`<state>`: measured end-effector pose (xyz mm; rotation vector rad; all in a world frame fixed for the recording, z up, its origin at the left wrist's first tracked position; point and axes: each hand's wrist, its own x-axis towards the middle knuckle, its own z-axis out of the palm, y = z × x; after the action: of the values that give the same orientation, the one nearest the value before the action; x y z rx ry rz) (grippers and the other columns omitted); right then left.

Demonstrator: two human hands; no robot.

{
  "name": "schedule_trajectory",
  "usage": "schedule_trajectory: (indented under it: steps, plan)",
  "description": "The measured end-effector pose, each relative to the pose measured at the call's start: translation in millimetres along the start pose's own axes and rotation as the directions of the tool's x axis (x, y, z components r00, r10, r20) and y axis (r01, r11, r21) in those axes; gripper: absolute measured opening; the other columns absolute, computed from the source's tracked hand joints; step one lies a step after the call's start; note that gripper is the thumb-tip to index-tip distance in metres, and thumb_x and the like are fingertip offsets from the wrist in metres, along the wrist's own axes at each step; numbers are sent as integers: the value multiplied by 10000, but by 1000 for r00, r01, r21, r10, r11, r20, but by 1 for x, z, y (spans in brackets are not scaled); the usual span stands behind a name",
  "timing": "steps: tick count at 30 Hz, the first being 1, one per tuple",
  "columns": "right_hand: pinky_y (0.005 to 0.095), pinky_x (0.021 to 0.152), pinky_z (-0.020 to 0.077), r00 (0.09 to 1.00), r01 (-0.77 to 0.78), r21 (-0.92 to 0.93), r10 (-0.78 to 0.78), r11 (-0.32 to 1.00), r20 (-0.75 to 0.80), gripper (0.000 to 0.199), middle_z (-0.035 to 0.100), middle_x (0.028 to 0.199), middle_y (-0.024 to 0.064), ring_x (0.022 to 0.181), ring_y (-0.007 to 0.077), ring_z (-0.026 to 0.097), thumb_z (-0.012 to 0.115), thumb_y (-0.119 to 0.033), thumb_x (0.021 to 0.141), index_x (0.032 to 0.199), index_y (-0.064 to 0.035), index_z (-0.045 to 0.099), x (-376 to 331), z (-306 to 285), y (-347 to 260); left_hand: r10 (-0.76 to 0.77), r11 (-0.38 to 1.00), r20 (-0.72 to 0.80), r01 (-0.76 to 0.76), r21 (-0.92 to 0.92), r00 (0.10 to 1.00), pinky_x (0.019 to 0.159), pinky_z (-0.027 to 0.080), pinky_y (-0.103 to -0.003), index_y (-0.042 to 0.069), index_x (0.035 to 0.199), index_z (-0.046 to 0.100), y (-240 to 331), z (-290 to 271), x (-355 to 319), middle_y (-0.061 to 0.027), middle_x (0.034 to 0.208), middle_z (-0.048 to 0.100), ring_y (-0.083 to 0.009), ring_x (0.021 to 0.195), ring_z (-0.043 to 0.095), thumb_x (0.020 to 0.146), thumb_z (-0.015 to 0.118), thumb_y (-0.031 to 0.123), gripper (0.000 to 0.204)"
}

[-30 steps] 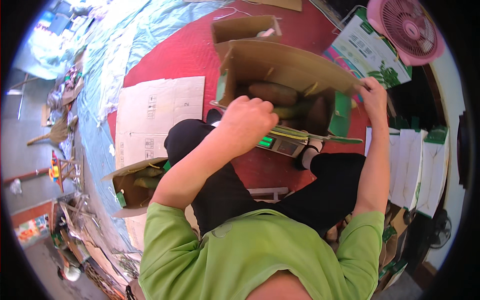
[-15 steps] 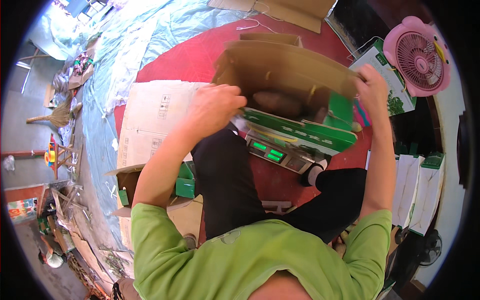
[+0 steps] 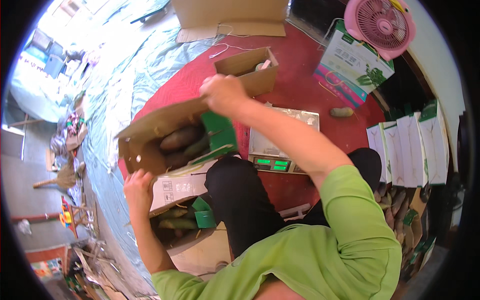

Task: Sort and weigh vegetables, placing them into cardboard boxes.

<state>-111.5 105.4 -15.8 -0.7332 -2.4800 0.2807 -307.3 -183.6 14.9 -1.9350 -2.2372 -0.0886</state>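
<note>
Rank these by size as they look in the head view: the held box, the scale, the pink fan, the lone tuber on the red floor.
1. held box
2. scale and pink fan, too alike to rank
3. tuber

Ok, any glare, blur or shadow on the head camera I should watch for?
Head view: glare washes out part of the plastic sheet, upper left; the right hand looks slightly soft, possibly motion blur; the held box is shadowed inside; fisheye bends the wall on the right; corners go black.

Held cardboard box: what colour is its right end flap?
The flap is green; head view.
</note>
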Motion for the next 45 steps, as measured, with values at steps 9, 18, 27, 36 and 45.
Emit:
schedule_trajectory:
  steps: [9,18,27,36,45]
  plan:
    - [434,691,542,871,111,42,-117,993,477,135,715,866,129,834,273,702,630,-155,769,807,-69,726,-10,92,-67,-182,948,293,89,304,939,686,443,-435,96,677,606,-61,48,-106,-110,750,572,-307,786,599,765,596,128,95]
    - [409,798,533,798,-308,63,221,949,561,243,711,987,101,961,281,671,717,-315,809,940,-111,737,-41,15,34,-389,898,233,423,-121,892,726,486,-423,35,931,679,-45,19,-79,-142,879,632,-348,837,621,759,680,70,175]
    - [416,771,537,753,-512,-79,492,855,437,220,719,936,86,907,276,679,688,-285,740,907,-155,749,-146,-100,157,82,840,107,-12,-542,991,768,483,-403,17,1003,668,121,-12,59,-154,965,642,-344,897,618,757,676,25,246]
    - [384,807,522,685,-724,52,726,688,-55,262,712,943,118,907,276,672,675,-264,763,946,-84,728,-296,-229,261,602,519,-54,-442,-732,797,799,482,-396,42,982,698,306,-38,126,-116,943,672,-315,893,622,737,722,58,247]
    - [377,818,513,-42,-894,311,629,324,-776,328,690,963,144,922,282,657,681,-160,771,1090,-85,670,-531,-342,317,637,558,191,-276,-783,746,766,511,-382,33,980,706,332,52,136,-151,909,678,-331,857,655,751,706,58,231]
